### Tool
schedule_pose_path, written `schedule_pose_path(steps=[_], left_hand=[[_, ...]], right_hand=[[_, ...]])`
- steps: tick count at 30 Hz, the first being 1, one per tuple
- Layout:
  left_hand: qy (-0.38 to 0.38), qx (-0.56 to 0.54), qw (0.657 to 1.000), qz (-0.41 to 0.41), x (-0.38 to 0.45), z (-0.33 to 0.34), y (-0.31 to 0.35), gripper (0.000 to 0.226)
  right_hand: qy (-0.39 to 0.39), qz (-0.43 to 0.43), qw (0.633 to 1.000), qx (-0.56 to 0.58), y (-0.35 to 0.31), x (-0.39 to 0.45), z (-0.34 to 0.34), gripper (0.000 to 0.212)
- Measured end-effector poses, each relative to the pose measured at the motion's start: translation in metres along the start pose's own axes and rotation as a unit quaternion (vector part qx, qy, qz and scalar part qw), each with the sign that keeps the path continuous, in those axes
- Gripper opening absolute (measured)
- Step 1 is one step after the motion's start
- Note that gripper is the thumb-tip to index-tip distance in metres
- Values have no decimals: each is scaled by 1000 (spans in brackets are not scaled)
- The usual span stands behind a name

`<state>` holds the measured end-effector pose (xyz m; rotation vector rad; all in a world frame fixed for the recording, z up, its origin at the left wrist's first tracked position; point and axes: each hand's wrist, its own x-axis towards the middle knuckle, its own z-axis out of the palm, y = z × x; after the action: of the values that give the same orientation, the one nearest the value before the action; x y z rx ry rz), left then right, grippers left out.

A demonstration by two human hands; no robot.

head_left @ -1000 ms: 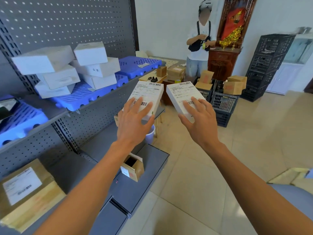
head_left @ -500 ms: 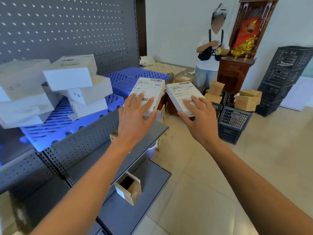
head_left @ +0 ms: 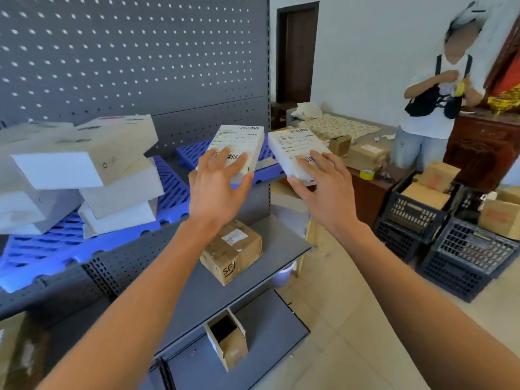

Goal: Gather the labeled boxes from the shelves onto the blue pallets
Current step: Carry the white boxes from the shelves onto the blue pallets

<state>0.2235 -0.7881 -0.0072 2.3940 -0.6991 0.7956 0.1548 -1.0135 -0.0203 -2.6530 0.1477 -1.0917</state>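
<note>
Nearest the camera, two bare forearms reach forward from the bottom of the view. Below them, on the lowest grey shelf (head_left: 270,330), an open brown carton (head_left: 226,343) stands with its flaps up. One level higher, a taped cardboard box (head_left: 232,250) with a small label lies on the middle shelf (head_left: 284,243), just under the left wrist.

The left hand (head_left: 218,192) holds a white labeled box (head_left: 235,150) from above, fingers (head_left: 225,157) spread over its barcode label and the thumb pressed to its right edge. The right hand (head_left: 327,192) grips a second white labeled box (head_left: 297,152) the same way, fingers (head_left: 319,160) laid across the label and the thumb on the near left edge. The two boxes are side by side, close but apart, both tilted with their far ends raised. The left one hangs over a blue pallet (head_left: 191,149) on the upper shelf; the right one is held past the end of the shelving, over the floor.

To the left, a heap of white boxes (head_left: 84,170) is stacked unevenly on a nearer blue pallet (head_left: 56,249), in front of the grey pegboard back (head_left: 126,52).

Further off to the right, black plastic crates (head_left: 464,249) on the floor hold brown cartons (head_left: 427,192). A roll of yellow tape (head_left: 366,173) lies on a low brown table. Beyond it stands another person (head_left: 430,114) in a white top, beside a dark wooden cabinet (head_left: 484,147).
</note>
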Motion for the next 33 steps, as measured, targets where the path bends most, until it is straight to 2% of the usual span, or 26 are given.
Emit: schedule_pose_path(steps=[5,10,23,33], left_hand=[[20,42,997,-59,19,8,-4,45],[23,76,990,-114,33,12,-11,43],[-38,133,977,-160,72,35,-29,43],[-75,99,976,-181,81,51,-51,48]], right_hand=[[-42,-56,997,24,17,45,24,51],[-74,-77,993,50,20,74,44,50],[-110,-73,987,88,19,118,83,52],[-149,-61,984,78,18,124,105,54]])
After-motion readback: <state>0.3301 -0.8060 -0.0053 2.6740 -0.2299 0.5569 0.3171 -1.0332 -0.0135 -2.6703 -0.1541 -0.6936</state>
